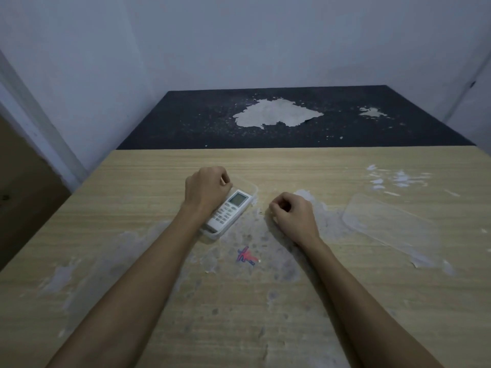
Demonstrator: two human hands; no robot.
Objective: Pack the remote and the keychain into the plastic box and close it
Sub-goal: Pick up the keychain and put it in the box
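Observation:
A clear plastic box (252,189) lies slantwise on the wooden table, with a white remote (229,209) inside it, screen end pointing away from me. My left hand (206,191) rests curled over the box's far left corner, touching the remote's side; whatever is under its fingers is hidden. My right hand (293,216) sits as a closed fist on the table just right of the box, apart from it. The clear lid (388,221) lies flat further right. A small red and blue thing (247,256), perhaps the keychain, lies flat between my forearms.
The wooden table (132,208) has pale worn patches around the box and white flecks at the back right. Behind it is a dark surface (199,123) with peeled white spots. Walls close in behind and on both sides.

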